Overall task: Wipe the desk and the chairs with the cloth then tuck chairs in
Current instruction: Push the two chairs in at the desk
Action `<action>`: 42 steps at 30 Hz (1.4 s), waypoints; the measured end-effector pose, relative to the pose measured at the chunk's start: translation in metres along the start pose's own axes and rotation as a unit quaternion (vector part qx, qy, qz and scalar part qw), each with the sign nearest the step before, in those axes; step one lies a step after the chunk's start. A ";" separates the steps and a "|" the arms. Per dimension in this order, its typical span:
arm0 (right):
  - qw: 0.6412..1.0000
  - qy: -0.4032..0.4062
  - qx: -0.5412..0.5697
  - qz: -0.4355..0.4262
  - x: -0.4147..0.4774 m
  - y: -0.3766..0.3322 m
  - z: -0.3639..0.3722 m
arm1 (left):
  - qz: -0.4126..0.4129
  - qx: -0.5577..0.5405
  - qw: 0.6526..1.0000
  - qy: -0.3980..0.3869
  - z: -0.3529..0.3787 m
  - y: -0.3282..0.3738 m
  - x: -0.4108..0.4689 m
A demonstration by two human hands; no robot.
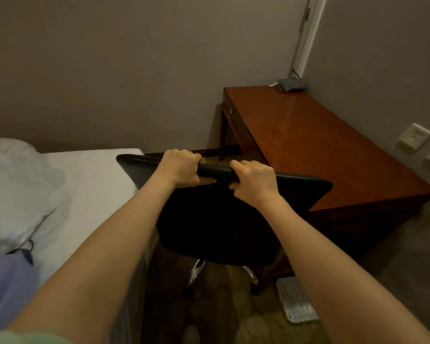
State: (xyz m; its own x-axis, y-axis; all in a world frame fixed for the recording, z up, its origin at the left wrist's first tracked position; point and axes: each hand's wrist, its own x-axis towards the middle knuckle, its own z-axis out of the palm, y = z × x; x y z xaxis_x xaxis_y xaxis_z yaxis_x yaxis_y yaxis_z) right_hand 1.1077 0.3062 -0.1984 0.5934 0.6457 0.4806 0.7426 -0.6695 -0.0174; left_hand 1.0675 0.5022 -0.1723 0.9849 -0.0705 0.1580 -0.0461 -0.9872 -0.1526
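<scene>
Hemmed on the left by the bed (pixel 92 184), just beside the chair (pixel 233 214). Clenched round the chair's top edge, side by side: left grip (pixel 181 167), then right grip (pixel 255 180). Likely the tucking-in step, with the cloth (pixel 291 84) lying on the counter's (pixel 320 150) far corner. Next: roll rightward under the counter's left side, minding its near corner and the narrow floor.

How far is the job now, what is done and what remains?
Wiping looks finished: the cloth lies put down at the far corner of the desk. In hand: the left hand and right hand both grip the top edge of the black chair. Left: the chair is not yet tucked under the desk.
</scene>
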 end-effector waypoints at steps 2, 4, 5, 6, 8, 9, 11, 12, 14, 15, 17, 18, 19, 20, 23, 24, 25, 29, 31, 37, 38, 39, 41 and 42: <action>0.999 0.026 -0.019 -0.001 -0.013 0.004 -0.003 | 0.006 -0.003 1.000 -0.007 -0.004 0.017 -0.008; 0.999 0.032 -0.011 -0.004 -0.028 0.006 -0.006 | 0.006 -0.012 1.000 -0.020 -0.009 0.032 -0.019; 0.999 0.033 -0.005 -0.010 -0.034 0.006 -0.007 | 0.003 -0.016 1.000 -0.023 -0.010 0.037 -0.024; 0.999 0.038 -0.001 -0.022 -0.039 0.007 -0.009 | -0.005 -0.017 1.000 -0.022 -0.010 0.042 -0.030; 0.998 0.038 0.001 -0.042 -0.045 0.012 -0.013 | -0.028 -0.023 0.999 -0.013 -0.010 0.052 -0.040; 0.998 0.039 0.001 -0.050 -0.048 0.015 -0.015 | -0.034 -0.026 0.999 0.000 -0.011 0.059 -0.044; 0.998 0.038 -0.002 -0.058 -0.051 0.022 -0.020 | -0.041 -0.017 0.999 0.021 -0.013 0.071 -0.048; 0.998 0.034 -0.001 -0.059 -0.054 0.025 -0.021 | -0.045 -0.015 0.999 0.025 -0.014 0.077 -0.053; 0.997 0.040 -0.003 -0.065 -0.058 0.029 -0.020 | -0.043 -0.017 0.998 0.039 -0.014 0.082 -0.057; 0.997 0.040 -0.004 -0.068 -0.058 0.030 -0.020 | -0.043 -0.016 0.998 0.044 -0.016 0.083 -0.058; 0.997 0.029 0.004 -0.066 -0.058 0.030 -0.020 | -0.051 -0.023 0.998 0.037 -0.017 0.084 -0.060; 0.997 0.034 0.007 -0.072 -0.057 0.031 -0.020 | -0.055 -0.030 0.998 0.032 -0.016 0.084 -0.059; 0.996 0.042 0.005 -0.080 -0.056 0.032 -0.019 | -0.060 -0.036 0.997 0.028 -0.016 0.084 -0.057; 0.996 0.043 0.005 -0.084 -0.055 0.033 -0.018 | -0.063 -0.041 0.997 0.028 -0.016 0.083 -0.056; 0.993 0.063 0.016 -0.098 -0.050 0.035 -0.017 | -0.068 -0.046 0.996 0.038 -0.013 0.077 -0.054; 0.993 0.068 0.014 -0.099 -0.049 0.035 -0.016 | -0.065 -0.044 0.996 0.042 -0.012 0.075 -0.052; 0.992 0.072 0.012 -0.100 -0.047 0.035 -0.016 | -0.063 -0.042 0.996 0.044 -0.011 0.074 -0.052; 0.992 0.076 0.008 -0.102 -0.039 0.030 -0.012 | -0.077 -0.017 0.996 0.044 -0.012 0.066 -0.049; 0.992 0.072 0.012 -0.104 -0.031 0.023 -0.009 | -0.093 -0.003 0.995 0.033 -0.015 0.058 -0.050; 0.990 0.075 0.017 -0.120 -0.005 0.029 0.002 | -0.124 0.001 0.992 0.010 -0.013 0.047 -0.032; 0.990 0.073 0.022 -0.117 -0.002 0.032 0.005 | -0.121 -0.001 0.993 0.009 -0.012 0.046 -0.027; 0.990 0.071 0.026 -0.115 0.002 0.035 0.008 | -0.120 -0.004 0.993 0.007 -0.011 0.043 -0.021; 0.991 0.066 0.036 -0.114 0.010 0.040 0.013 | -0.119 -0.009 0.993 0.004 -0.009 0.039 -0.011; 0.991 0.067 0.042 -0.111 0.016 0.042 0.016 | -0.121 -0.005 0.993 0.006 -0.008 0.035 -0.005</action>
State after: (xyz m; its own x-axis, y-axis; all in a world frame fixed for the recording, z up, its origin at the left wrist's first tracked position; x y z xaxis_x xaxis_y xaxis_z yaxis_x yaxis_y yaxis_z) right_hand 1.1535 0.2942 -0.2050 0.3692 0.7154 0.5932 0.8769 -0.4797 0.0327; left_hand 1.0595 0.4667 -0.1711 0.9653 0.1662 0.2012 0.1888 -0.9770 -0.0991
